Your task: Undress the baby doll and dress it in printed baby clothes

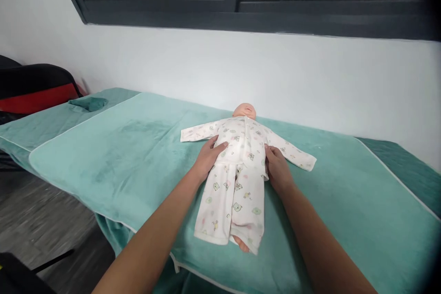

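A baby doll lies on its back, its bare head [245, 110] toward the wall. It has on a white long-sleeved baby shirt [253, 140] with small animal prints, both sleeves spread outward. Matching baby pants [248, 197] cover the legs, and one foot [241, 243] peeks out at a cuff. My left hand [207, 156] rests against the shirt's left side, thumb and forefinger apart on the cloth. On the opposite side, my right hand [278, 167] has its fingers curled at the shirt's side edge. The undersides of both hands are hidden.
A green cloth [138, 156] with white piping covers the table, which stands against a white wall [193, 64]. Above is a dark-framed window [230, 7] with bars. A black and red chair [37, 89] is at the far left.
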`<state>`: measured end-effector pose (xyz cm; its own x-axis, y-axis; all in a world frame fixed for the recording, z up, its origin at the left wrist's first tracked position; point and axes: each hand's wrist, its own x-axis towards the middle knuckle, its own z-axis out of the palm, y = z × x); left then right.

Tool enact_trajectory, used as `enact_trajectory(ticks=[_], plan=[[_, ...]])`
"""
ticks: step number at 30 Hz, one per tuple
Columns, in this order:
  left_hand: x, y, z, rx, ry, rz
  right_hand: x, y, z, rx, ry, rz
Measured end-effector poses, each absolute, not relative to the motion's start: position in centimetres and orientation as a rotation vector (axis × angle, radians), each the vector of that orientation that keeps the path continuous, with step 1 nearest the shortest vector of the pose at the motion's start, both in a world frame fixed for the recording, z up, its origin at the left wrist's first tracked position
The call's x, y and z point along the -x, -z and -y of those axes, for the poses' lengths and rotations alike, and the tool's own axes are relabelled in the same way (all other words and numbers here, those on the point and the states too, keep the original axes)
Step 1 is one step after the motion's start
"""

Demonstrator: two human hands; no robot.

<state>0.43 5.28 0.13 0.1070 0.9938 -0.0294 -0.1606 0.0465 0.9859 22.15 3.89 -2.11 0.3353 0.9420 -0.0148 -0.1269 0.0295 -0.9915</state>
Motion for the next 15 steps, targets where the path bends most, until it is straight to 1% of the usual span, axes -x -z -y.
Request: enact_trajectory(ticks=[3,6,8,11,15], plan=[[-0.4,0.6,-6.3,-1.105,-1.213,-1.113,-22.4,2.4,-4.0,1.149,-1.119,0.788],[0.0,1.3,-6.6,-1.063,-1.274,-1.179,-23.4,2.9,-3.8,1.053,-1.2,0.584],[0.5,1.7,-6.8,-0.98,-1.317,-1.14,-24.6,3.3,-3.6,1.019,-1.139,0.429],[1.9,2.4,-6.7,-0.813,-1.388,-1.004,-27.0,3.9,-3.1,0.982,-0.932,0.287],[4.6,3.1,-5.1,-0.709,-1.51,-0.885,-30.3,4.7,-2.2,0.984,-0.749,0.307]])
